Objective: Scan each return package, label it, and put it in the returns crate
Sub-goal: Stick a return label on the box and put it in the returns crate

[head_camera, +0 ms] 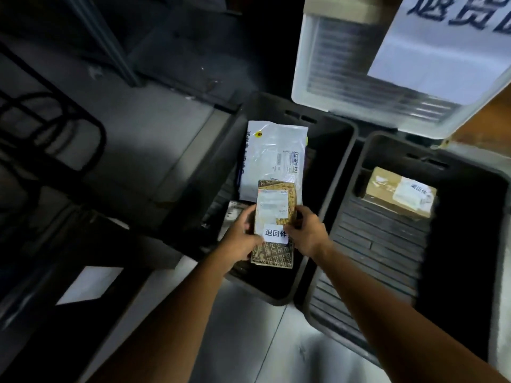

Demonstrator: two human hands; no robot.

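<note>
Both hands hold a brown patterned package point(274, 254) over the near end of the left dark crate point(249, 288). The left grip point(243, 236) curls round its left edge and the right grip point(307, 233) pinches its right edge. A white label point(275, 233) printed with dark characters sits on the package's face between the two thumbs, below a paler shipping slip. A white poly mailer point(273, 156) lies in the same crate, farther in. The right dark crate point(381, 244), just beside the first, holds a cardboard box point(384, 183) bearing its own white sticker point(414, 194). A translucent bin point(345, 64) with a paper sign point(442, 37) stands behind both.
</note>
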